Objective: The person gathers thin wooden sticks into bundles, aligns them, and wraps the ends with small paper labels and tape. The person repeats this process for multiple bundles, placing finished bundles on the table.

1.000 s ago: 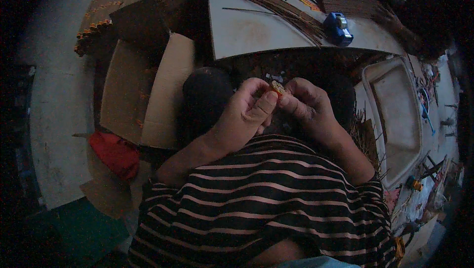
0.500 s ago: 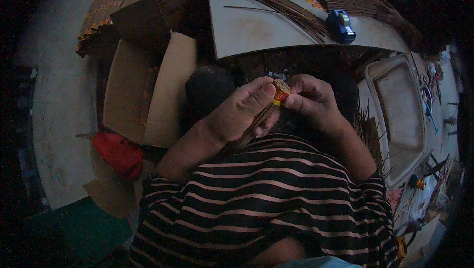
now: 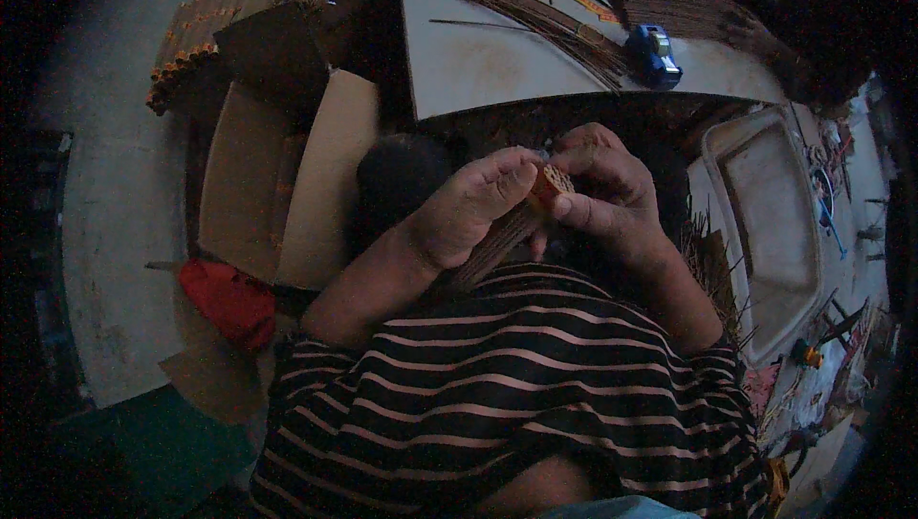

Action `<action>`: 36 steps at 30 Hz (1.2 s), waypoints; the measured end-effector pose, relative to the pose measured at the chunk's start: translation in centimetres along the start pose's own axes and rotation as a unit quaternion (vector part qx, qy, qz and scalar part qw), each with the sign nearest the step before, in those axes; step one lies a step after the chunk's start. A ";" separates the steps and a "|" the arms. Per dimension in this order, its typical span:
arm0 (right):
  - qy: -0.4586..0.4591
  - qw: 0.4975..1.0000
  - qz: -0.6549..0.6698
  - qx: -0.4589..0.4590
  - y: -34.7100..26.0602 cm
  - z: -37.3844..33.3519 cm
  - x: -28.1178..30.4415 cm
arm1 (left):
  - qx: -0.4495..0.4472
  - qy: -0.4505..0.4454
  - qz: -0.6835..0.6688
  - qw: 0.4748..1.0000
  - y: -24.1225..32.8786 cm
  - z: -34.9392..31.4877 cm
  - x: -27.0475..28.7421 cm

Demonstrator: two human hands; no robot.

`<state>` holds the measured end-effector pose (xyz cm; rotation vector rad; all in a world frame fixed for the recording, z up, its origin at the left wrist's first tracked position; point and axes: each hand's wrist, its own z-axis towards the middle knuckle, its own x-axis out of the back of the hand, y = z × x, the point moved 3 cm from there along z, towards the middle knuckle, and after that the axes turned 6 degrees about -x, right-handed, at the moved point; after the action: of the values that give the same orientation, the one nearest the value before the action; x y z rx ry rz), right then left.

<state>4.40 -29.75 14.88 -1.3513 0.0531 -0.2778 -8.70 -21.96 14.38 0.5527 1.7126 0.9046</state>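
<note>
Between my hands, in front of my lap, is a bundle of thin brown incense sticks (image 3: 502, 249), tilted with its flat end up and to the right. A red and yellow paper band (image 3: 545, 192) wraps it near that end. My left hand (image 3: 469, 208) is closed around the bundle, its thumb lying close to the band. The thumb of my right hand (image 3: 617, 189) presses at the band's right side, and its bent fingers are behind the end. My fingers hide part of the band.
Ahead is a white table (image 3: 478, 65) with loose sticks (image 3: 540, 26) and a blue tape dispenser (image 3: 654, 55). An open cardboard box (image 3: 330, 179) stands left, beside a red cloth (image 3: 229, 304). Banded bundles (image 3: 196, 36) are stacked beyond it. A white tub (image 3: 719, 170) is at right.
My right hand has turned and risen slightly, its fingers now bent higher behind the bundle's end. The bundle has turned a little, and less of the band's yellow shows.
</note>
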 end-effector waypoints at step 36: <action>-0.101 0.966 0.211 -0.106 -0.4 1.1 -2.5 | -0.147 0.011 0.135 0.980 6.0 0.4 -2.5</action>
<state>2.16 -28.21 15.18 -1.5354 0.2015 0.2330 -7.91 -20.09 20.53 0.5841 1.5068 1.3359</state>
